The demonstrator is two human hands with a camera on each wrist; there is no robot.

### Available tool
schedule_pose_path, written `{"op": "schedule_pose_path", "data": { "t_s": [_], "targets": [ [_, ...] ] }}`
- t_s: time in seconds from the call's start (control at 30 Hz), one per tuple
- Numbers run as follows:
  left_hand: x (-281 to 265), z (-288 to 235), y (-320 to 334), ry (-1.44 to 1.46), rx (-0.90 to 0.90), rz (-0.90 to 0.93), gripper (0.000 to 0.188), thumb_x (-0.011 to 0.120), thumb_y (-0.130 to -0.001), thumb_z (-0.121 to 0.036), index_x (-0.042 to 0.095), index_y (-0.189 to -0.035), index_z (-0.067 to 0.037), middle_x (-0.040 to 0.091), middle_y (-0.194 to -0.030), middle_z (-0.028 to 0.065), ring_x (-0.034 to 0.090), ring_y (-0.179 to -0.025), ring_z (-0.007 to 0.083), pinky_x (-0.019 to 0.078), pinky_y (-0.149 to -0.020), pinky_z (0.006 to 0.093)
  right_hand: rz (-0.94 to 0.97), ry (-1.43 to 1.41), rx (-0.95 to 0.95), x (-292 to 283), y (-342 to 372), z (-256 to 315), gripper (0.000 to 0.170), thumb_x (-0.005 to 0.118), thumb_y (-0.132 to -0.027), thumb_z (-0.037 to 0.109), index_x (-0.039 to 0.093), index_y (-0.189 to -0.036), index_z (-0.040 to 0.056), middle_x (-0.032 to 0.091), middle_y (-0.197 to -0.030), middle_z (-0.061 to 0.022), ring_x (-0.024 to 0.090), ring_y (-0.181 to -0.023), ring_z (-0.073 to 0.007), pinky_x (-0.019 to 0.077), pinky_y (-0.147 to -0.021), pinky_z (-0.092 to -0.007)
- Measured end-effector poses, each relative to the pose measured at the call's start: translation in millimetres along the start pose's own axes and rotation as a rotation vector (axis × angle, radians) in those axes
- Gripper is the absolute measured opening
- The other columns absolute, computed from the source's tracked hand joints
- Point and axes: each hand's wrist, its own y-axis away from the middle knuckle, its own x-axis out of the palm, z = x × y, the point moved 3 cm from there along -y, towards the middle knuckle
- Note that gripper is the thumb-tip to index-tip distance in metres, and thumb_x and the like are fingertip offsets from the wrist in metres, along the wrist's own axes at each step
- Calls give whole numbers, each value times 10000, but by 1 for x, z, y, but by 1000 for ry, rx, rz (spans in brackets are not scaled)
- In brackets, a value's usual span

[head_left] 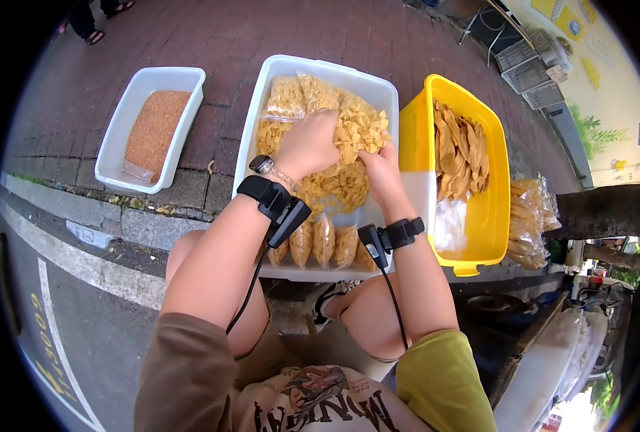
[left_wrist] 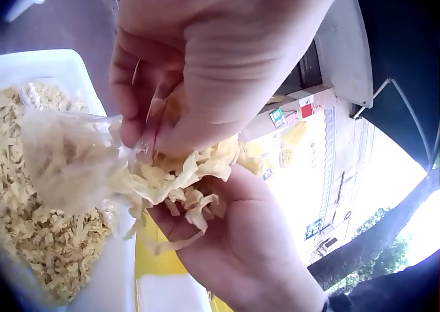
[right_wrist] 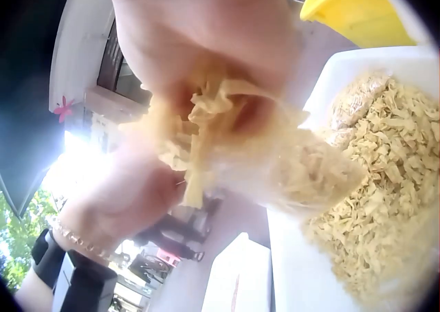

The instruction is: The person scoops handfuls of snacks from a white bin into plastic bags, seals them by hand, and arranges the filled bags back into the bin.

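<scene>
My left hand [head_left: 309, 144], with a watch and bracelet at its wrist, pinches the mouth of a clear plastic bag [left_wrist: 75, 157] partly filled with pale yellow dried strips. Its curled fingers show closely in the left wrist view. Facing it, my right hand [head_left: 383, 173] grips a bunch of dried strips [head_left: 359, 133] right at the bag's mouth; some strips hang out between the fingers [left_wrist: 182, 226]. Both hands are over a white tub [head_left: 390, 93] holding a loose heap of the same strips [right_wrist: 392, 181]. The bag is mostly hidden behind the strips in the head view.
Filled bags [head_left: 323, 241] line the tub's near end, with more packed bags [head_left: 285, 97] at its far end. Left is a white bin [head_left: 107, 158] of reddish-brown grains [head_left: 158, 126]. A yellow tub [head_left: 496, 209] of long brown dried pieces [head_left: 460, 147] adjoins right; bagged goods [head_left: 528, 216] lie beyond.
</scene>
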Motion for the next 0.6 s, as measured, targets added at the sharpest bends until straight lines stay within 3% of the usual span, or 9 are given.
{"op": "schedule_pose_path", "data": {
  "t_s": [0.07, 0.13, 0.27, 0.37, 0.43, 0.47, 0.53, 0.6],
  "targets": [
    [1, 5, -3, 80, 53, -65, 409, 557, -655, 11, 542, -1058, 80, 587, -1068, 276, 548, -1049, 427, 451, -901, 429, 54, 44, -54, 1, 2, -2, 494, 560, -826, -59, 434, -1296, 28, 591, -1160, -68, 563, -1066, -159, 453, -904, -278],
    [-3, 5, -6, 174, -33, 66, 533, 570, -648, 1, 512, -1171, 82, 577, -1131, 271, 542, -1106, 392, 435, -948, 390, 73, 173, -88, 4, 6, 0, 426, 569, -847, -28, 474, -1260, 14, 585, -1180, -55, 557, -1071, -153, 437, -922, -281],
    [-10, 6, -4, 269, -72, 78, 603, 564, -650, 19, 480, -1246, 66, 574, -1174, 243, 540, -1147, 337, 428, -967, 354, 178, 265, -138, -2, 1, -15, 362, 564, -848, -17, 520, -1207, 1, 608, -1148, -57, 561, -1051, -146, 445, -906, -292],
    [-12, 14, -6, 338, -91, 134, 653, 552, -648, 49, 458, -1294, 48, 561, -1215, 232, 526, -1179, 295, 414, -988, 332, 225, 402, -263, -1, 5, -17, 338, 567, -829, -16, 549, -1166, -2, 639, -1093, -93, 594, -1026, -199, 455, -886, -321],
    [-13, 15, -6, 302, -29, 217, 636, 544, -650, 68, 483, -1281, 16, 564, -1214, 219, 531, -1169, 297, 407, -997, 332, 258, 549, -407, 3, 9, -15, 350, 562, -774, -36, 561, -1123, -11, 645, -1017, -180, 622, -972, -318, 478, -843, -359],
    [-12, 17, -5, 301, -29, 219, 636, 544, -650, 68, 483, -1281, 16, 564, -1214, 219, 531, -1169, 297, 407, -997, 332, 256, 547, -406, 2, 9, -15, 350, 562, -774, -36, 561, -1123, -11, 645, -1017, -180, 622, -972, -318, 478, -843, -359],
    [-10, 17, 1, 210, 50, 215, 617, 540, -649, 73, 514, -1258, -25, 566, -1232, 191, 528, -1179, 300, 407, -1001, 338, 303, 744, -419, 2, 10, -17, 327, 544, -733, -24, 567, -1059, -23, 620, -973, -245, 590, -931, -420, 490, -804, -412],
    [-11, 15, 6, 168, 108, 205, 563, 561, -654, 52, 541, -1212, -21, 580, -1206, 178, 538, -1151, 318, 425, -976, 357, 302, 822, -406, 3, 11, -19, 286, 546, -718, -1, 578, -1001, -29, 618, -937, -252, 586, -904, -432, 491, -786, -433]
  ]
}}
